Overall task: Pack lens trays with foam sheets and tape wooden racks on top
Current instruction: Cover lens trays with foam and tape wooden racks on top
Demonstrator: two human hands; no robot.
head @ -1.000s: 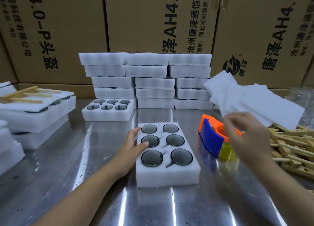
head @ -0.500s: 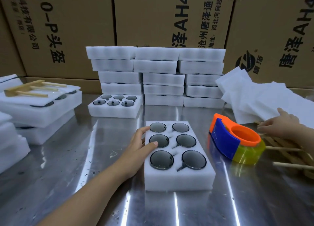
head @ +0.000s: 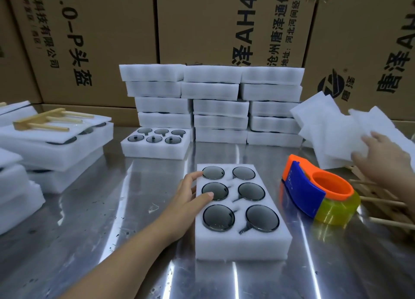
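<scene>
On the table, the lens tray lies long axis front-to-back.

Open table left of near tray, tape dispenser just right (apart), tray stacks walling the back

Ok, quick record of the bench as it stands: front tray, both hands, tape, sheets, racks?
front tray: six lenses seated, uncovered
left hand: rests on the front tray's left edge, fingers relaxed
right hand: at the foam sheets, blurred, grip unclear
tape dispenser: on the table right of the front tray, untouched
wooden racks: loose pile, far right
</scene>
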